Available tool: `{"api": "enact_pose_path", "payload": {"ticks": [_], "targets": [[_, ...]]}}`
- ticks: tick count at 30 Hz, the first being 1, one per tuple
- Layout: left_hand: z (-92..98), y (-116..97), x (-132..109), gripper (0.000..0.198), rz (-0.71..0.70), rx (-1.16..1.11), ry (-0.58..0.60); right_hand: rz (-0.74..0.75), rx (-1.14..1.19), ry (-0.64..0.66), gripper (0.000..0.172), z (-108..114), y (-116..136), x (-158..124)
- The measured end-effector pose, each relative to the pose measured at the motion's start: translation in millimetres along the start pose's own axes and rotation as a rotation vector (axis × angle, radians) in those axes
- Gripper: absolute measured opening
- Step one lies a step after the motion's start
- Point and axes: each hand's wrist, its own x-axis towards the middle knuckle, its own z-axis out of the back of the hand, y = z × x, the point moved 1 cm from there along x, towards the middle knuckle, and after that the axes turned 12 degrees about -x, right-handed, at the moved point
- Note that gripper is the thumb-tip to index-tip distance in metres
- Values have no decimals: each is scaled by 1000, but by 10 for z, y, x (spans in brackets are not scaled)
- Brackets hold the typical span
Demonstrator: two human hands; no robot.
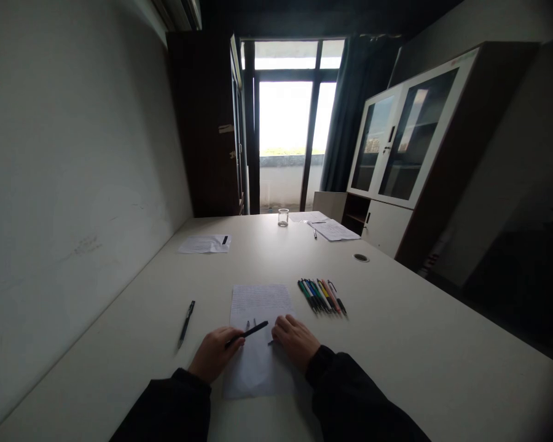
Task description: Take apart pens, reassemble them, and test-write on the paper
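A sheet of paper [260,307] with handwriting lies on the white table [396,344] in front of me. My left hand [214,353] rests at the sheet's left edge, fingers closed round a black pen [249,332] that points right and away over the paper. On the sheet's right side sits my right hand [295,339], knuckles up and fingers curled down, with a small dark piece [270,342] at its fingertips. Two small dark parts [251,323] lie on the paper just beyond the pen.
A row of several coloured pens [322,296] lies right of the sheet. One black pen [186,323] lies alone at the left. Farther off are a paper with a dark object [206,244], a glass [282,217], more papers [332,230] and a cable hole [361,258]. A cabinet [410,153] stands at right.
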Motion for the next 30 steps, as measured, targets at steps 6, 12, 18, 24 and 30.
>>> {"api": "enact_pose_path", "payload": {"ticks": [6, 12, 18, 24, 30], "targets": [[8, -23, 0, 20, 3, -7, 4, -9, 1, 0, 11, 12, 20, -8], [18, -42, 3, 20, 12, -17, 7, -44, 30, -14, 20, 24, 13, -32], [15, -51, 2, 20, 18, -21, 9, -59, 86, -52, 19, 73, -30, -34], [13, -56, 0, 19, 18, -18, 2, -24, 202, -142, 23, 151, -56, -35], [12, -22, -2, 20, 10, -15, 1, -128, 390, -306, 18, 264, -88, -50]]}}
